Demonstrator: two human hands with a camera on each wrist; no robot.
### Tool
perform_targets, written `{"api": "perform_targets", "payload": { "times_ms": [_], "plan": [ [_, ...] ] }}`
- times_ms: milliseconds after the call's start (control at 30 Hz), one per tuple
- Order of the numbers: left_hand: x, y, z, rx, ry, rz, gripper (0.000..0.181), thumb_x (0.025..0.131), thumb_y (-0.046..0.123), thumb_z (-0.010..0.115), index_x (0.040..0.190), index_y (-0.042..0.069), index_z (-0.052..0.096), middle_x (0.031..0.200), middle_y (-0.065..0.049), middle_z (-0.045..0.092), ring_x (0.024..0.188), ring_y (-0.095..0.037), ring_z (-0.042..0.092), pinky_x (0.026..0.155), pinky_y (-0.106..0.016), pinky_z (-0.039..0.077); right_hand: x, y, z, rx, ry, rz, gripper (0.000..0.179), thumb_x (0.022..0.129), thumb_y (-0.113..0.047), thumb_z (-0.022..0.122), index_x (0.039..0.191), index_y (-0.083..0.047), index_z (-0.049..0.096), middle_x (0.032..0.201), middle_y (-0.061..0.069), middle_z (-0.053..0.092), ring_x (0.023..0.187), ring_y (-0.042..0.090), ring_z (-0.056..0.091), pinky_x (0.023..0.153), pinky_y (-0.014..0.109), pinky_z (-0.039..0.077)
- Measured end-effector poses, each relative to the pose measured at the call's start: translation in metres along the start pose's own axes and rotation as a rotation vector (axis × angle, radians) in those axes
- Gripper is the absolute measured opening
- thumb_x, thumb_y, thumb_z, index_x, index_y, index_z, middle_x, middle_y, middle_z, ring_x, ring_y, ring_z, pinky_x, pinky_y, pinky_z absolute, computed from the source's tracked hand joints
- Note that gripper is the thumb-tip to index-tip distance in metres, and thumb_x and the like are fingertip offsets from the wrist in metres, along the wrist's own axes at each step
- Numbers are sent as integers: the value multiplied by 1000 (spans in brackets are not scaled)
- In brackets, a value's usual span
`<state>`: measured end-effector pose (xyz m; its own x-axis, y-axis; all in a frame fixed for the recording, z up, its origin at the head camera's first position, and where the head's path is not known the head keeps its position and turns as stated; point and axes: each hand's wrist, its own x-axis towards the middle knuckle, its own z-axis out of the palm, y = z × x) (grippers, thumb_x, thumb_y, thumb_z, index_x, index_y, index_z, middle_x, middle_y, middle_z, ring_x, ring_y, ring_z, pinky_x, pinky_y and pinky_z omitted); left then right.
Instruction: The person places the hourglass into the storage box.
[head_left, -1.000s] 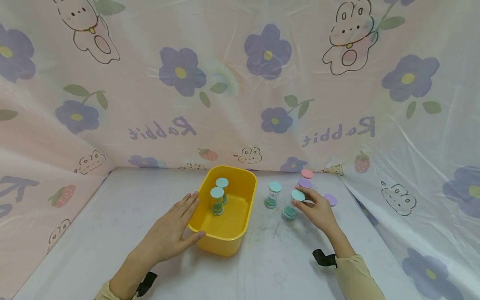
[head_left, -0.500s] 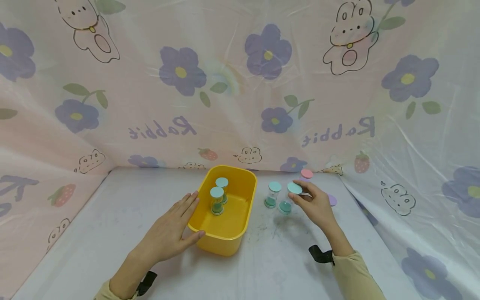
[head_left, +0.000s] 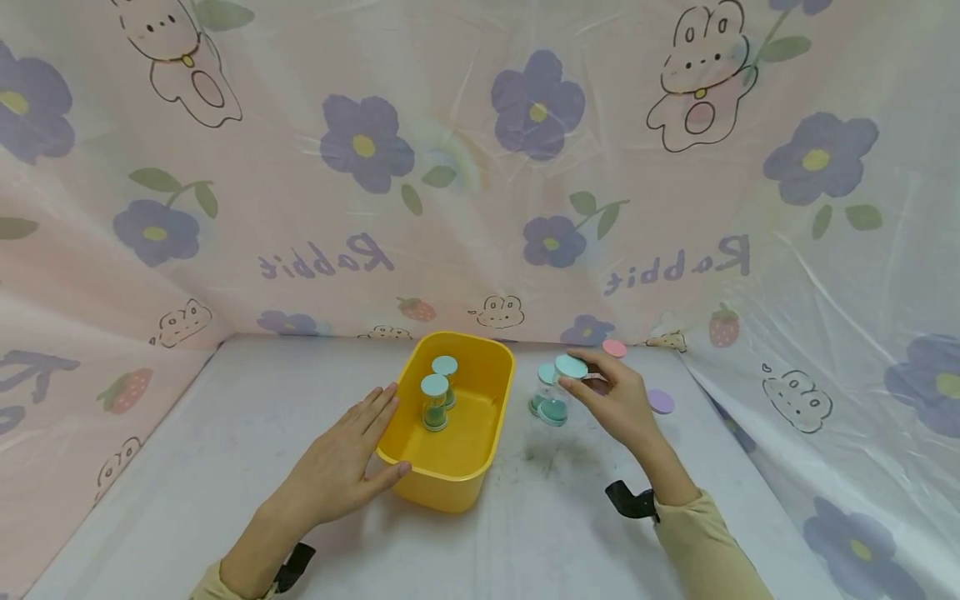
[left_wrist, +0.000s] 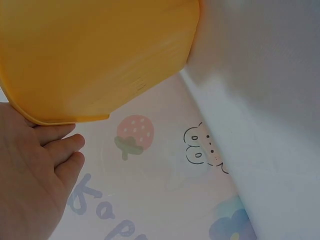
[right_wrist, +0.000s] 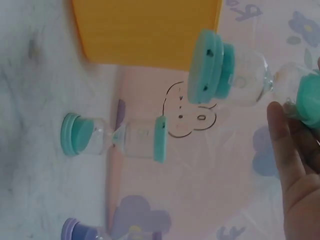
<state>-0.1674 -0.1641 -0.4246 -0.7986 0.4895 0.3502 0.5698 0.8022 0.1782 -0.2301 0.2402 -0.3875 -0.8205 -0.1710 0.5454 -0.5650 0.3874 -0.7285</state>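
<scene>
My right hand [head_left: 618, 410] pinches a teal-capped hourglass [head_left: 553, 412] near its top end. In the right wrist view that hourglass [right_wrist: 212, 67] is lifted above the table, green sand showing in its glass. A second teal hourglass [right_wrist: 137, 137] stands upright just behind it, partly covered in the head view. My left hand [head_left: 341, 458] lies with straight fingers along the left rim of a yellow bin [head_left: 442, 493]; in the left wrist view the fingertips [left_wrist: 70, 145] are at the bin's rim. Two teal hourglasses, one in front [head_left: 434, 402], one behind [head_left: 446, 367], stand inside the bin.
A pink-capped piece [head_left: 614, 348] and a purple-capped one [head_left: 661, 402] are behind and right of my right hand. The right wrist view shows a purple hourglass [right_wrist: 80, 232] on the table. A patterned cloth [head_left: 450, 208] hangs along the table's back and sides.
My right hand has moved left with the teal hourglass, which has risen and now overlaps the standing one. The left hand and bin have stayed put.
</scene>
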Motion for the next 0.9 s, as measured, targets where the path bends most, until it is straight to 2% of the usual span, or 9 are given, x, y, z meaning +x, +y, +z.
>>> {"api": "perform_targets", "payload": {
  "times_ms": [533,900],
  "plan": [
    [0,0,0,3,3,4,91,100,63,56,161,-1,33,170,-15,25,156,-33,28,124,-54,31,21,-27,29,116,-40,-186,46,85,14,76,129,3,69,113,17,69,99,8,66,84,21,61],
    [0,0,1,9,-3,-1,90,101,63,54,162,1,32,171,-14,22,156,-33,27,124,-54,30,33,-40,53,148,-108,-209,44,89,8,77,131,0,68,121,14,68,103,15,66,86,26,62]
  ]
}}
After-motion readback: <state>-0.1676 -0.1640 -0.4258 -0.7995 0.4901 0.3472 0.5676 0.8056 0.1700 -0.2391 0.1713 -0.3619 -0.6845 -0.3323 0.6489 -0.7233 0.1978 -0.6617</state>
